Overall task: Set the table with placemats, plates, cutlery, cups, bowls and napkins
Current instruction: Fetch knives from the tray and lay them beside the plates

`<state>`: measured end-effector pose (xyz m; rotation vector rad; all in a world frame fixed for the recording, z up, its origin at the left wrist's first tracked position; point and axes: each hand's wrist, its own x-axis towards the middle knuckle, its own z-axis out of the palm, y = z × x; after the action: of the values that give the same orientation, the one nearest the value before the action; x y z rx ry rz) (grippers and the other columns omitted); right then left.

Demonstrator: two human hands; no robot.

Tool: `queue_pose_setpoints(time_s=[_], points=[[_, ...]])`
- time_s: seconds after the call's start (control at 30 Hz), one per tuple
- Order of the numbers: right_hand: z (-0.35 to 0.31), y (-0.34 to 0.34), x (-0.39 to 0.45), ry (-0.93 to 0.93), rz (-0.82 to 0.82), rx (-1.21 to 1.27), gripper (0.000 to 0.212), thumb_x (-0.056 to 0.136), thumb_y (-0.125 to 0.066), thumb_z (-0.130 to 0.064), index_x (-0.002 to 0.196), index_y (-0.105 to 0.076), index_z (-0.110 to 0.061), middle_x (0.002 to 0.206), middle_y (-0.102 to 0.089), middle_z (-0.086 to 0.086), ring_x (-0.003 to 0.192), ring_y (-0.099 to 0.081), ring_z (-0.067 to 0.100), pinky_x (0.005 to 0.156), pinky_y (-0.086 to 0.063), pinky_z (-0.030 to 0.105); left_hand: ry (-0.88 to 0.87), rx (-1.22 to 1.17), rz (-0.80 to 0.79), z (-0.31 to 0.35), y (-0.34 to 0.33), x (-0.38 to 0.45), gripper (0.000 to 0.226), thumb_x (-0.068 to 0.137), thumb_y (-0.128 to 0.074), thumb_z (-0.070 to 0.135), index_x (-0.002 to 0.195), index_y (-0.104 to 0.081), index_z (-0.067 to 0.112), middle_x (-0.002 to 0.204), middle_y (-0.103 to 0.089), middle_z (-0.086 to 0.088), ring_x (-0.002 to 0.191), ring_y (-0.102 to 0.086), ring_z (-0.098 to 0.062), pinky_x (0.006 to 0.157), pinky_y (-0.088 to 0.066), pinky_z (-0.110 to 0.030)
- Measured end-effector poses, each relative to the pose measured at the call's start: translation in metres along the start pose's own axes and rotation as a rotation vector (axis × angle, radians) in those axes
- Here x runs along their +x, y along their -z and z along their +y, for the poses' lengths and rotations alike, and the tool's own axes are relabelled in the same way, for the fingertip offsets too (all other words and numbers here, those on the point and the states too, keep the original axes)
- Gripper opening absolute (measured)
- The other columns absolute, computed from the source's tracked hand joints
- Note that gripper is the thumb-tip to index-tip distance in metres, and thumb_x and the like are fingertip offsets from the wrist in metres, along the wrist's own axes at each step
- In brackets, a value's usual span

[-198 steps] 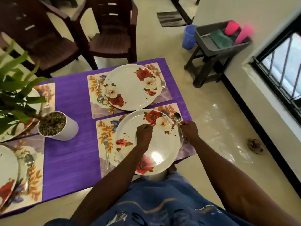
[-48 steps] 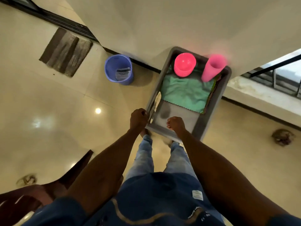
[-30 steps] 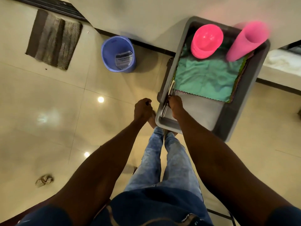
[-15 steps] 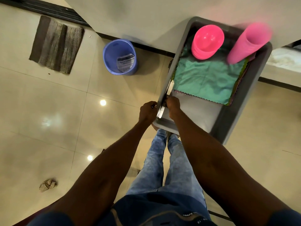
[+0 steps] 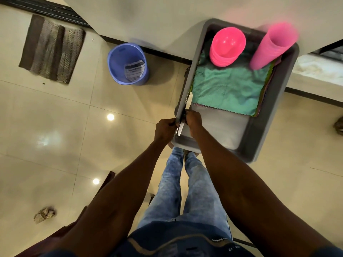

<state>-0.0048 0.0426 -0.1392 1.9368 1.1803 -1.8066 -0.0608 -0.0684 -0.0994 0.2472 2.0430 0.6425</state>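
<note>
Right hand (image 5: 193, 120) pinches cutlery (image 5: 185, 110) against the tray's (image 5: 267, 130) left wall; left hand (image 5: 164, 127) grips something there (item unclear). Advised: gather handles together, lift clear of the rim.

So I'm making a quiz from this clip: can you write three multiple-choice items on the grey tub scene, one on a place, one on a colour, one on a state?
1. Where is the stack of bowls?
A. far end of the grey tub
B. in the blue bin
C. on the floor mat

2. What colour is the top cloth?
A. purple
B. green
C. white

3. What is the right hand doing?
A. hanging idle
B. lifting a cup
C. holding cutlery at the tub's left wall

Answers:
1 A: the stack of bowls stands at the far end of the grey tub.
2 B: the top cloth is green.
3 C: the right hand grips cutlery there.
</note>
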Motion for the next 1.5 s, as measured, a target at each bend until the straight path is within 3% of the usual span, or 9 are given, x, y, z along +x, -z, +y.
queue_pose_setpoints(time_s=[0.13, 0.27, 0.57, 0.77, 0.9, 1.03, 1.1, 1.2, 1.5], points=[[0.005, 0.003, 0.013, -0.101, -0.016, 0.165, 0.017, 0.095, -0.052, -0.014, 0.095, -0.065, -0.003, 0.096, -0.068, 0.017, 0.089, -0.065, 0.030, 0.084, -0.055, 0.036, -0.010, 0.031, -0.038, 0.000, 0.003, 0.001, 0.024, 0.091, -0.061, 0.020, 0.110, -0.075, 0.019, 0.088, -0.073, -0.010, 0.075, -0.056, -0.012, 0.066, -0.038, -0.023], [0.012, 0.000, 0.022, -0.106, -0.051, 0.180, 0.032, 0.096, -0.052, -0.015, 0.119, -0.061, 0.005, 0.118, -0.065, 0.023, 0.109, -0.064, 0.035, 0.100, -0.050, 0.047, -0.012, 0.049, -0.039, 0.000, 0.002, 0.001, 0.024, 0.093, -0.061, 0.023, 0.113, -0.074, 0.022, 0.088, -0.071, -0.010, 0.077, -0.053, -0.010, 0.066, -0.035, -0.023], [0.005, -0.001, -0.003, 0.042, -0.025, 0.138, 0.024, 0.098, -0.052, -0.017, 0.116, -0.061, -0.004, 0.104, -0.066, 0.014, 0.092, -0.064, 0.027, 0.089, -0.052, 0.039, -0.028, 0.068, -0.064, -0.002, 0.004, 0.003, 0.025, 0.094, -0.059, 0.022, 0.115, -0.073, 0.024, 0.089, -0.071, -0.003, 0.074, -0.053, -0.008, 0.054, -0.034, -0.008], [0.015, 0.002, 0.000, 0.133, -0.066, 0.127, 0.011, 0.093, -0.058, -0.014, 0.100, -0.067, -0.015, 0.096, -0.070, 0.014, 0.086, -0.065, 0.029, 0.091, -0.052, 0.049, 0.002, 0.080, -0.060, 0.000, 0.003, 0.003, 0.028, 0.093, -0.059, 0.023, 0.118, -0.072, 0.025, 0.099, -0.073, -0.007, 0.093, -0.064, -0.020, 0.071, -0.038, -0.022], [0.009, 0.005, -0.004, 0.097, -0.089, 0.175, 0.021, 0.094, -0.061, -0.035, 0.084, -0.064, -0.016, 0.102, -0.070, 0.014, 0.096, -0.067, 0.031, 0.092, -0.053, 0.044, 0.010, 0.060, -0.072, 0.002, 0.004, 0.001, 0.028, 0.092, -0.059, 0.022, 0.118, -0.072, 0.026, 0.102, -0.074, -0.002, 0.091, -0.065, -0.017, 0.071, -0.045, -0.023], [0.008, 0.008, -0.004, 0.108, -0.123, 0.188, 0.046, 0.078, -0.068, -0.059, 0.093, -0.067, -0.016, 0.103, -0.070, 0.014, 0.100, -0.066, 0.032, 0.091, -0.054, 0.046, 0.066, -0.088, -0.146, -0.001, 0.008, 0.001, 0.038, 0.080, -0.056, 0.009, 0.107, -0.076, 0.027, 0.095, -0.074, 0.001, 0.090, -0.067, -0.019, 0.083, -0.057, -0.034], [0.007, 0.009, -0.007, 0.135, -0.137, 0.182, 0.049, 0.080, -0.070, -0.054, 0.102, -0.065, -0.011, 0.101, -0.068, 0.012, 0.094, -0.065, 0.027, 0.082, -0.055, 0.039, 0.121, -0.235, -0.182, -0.003, 0.010, 0.002, 0.043, 0.079, -0.051, -0.005, 0.101, -0.075, 0.022, 0.091, -0.072, -0.002, 0.089, -0.066, -0.023, 0.091, -0.054, -0.042], [0.007, 0.006, -0.008, 0.162, -0.129, 0.198, 0.035, 0.085, -0.074, -0.032, 0.105, -0.060, -0.008, 0.094, -0.065, 0.008, 0.082, -0.060, 0.019, 0.068, -0.050, 0.028, 0.182, -0.377, -0.187, 0.000, 0.011, -0.003, 0.038, 0.087, -0.044, -0.010, 0.096, -0.071, 0.016, 0.086, -0.069, -0.004, 0.080, -0.063, -0.018, 0.082, -0.053, -0.033], [0.004, 0.009, -0.012, 0.234, -0.059, 0.127, 0.018, 0.089, -0.069, -0.017, 0.100, -0.064, -0.004, 0.085, -0.064, 0.007, 0.074, -0.059, 0.017, 0.071, -0.049, 0.029, 0.205, -0.310, -0.160, 0.005, 0.008, -0.011, 0.040, 0.084, -0.044, -0.010, 0.083, -0.071, 0.021, 0.081, -0.069, -0.004, 0.080, -0.061, -0.022, 0.090, -0.051, -0.042]])
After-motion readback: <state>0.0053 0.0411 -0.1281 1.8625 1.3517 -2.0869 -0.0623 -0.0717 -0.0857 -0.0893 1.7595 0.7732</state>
